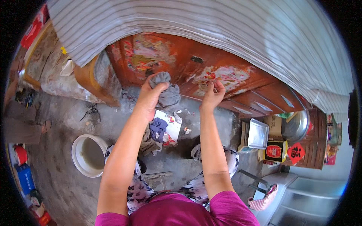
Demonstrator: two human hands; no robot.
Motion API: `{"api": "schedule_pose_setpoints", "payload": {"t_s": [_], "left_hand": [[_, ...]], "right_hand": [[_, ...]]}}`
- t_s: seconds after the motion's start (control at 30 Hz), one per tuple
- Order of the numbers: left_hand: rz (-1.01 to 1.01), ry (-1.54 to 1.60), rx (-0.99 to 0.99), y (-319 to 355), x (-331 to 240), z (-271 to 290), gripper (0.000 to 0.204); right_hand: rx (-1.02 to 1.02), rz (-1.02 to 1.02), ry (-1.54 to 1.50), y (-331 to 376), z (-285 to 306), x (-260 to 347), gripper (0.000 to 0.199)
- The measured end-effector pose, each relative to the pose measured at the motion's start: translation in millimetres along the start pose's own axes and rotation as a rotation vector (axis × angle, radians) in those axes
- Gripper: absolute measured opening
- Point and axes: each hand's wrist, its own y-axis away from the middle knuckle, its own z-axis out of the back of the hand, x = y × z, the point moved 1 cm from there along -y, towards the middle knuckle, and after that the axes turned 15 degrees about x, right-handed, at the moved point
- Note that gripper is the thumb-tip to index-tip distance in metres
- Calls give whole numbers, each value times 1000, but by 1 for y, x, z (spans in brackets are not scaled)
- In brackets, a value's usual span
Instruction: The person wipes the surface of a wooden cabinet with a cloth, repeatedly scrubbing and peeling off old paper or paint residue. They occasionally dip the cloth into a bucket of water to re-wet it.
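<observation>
My left hand (148, 98) is closed around a bunched grey cloth (169, 95), which hangs in front of the lower part of a red-brown wooden cabinet (184, 56). My right hand (213, 96) is raised to the cabinet door, its fingers curled together by a torn patch of peeling paper (226, 77). Whatever its fingertips may pinch is too small to make out. Another ragged, multicoloured paper patch (151, 52) covers the door to the left.
A white bucket of murky water (89, 155) stands left of my legs. Between my feet lie a white sheet (174, 126), a dark blue cloth (158, 128) and scraps. A striped sheet (211, 22) drapes the cabinet top. At right are a metal tray (258, 133) and boxes; a person's foot (46, 127) shows at left.
</observation>
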Motion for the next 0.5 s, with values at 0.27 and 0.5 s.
{"api": "schedule_pose_setpoints", "payload": {"t_s": [0.27, 0.5], "left_hand": [[18, 20, 2, 3, 2, -2, 45], [15, 4, 15, 2, 2, -3, 46]], "right_hand": [[56, 45, 157, 0, -17, 66, 30], [54, -48, -24, -6, -27, 46, 23]]}}
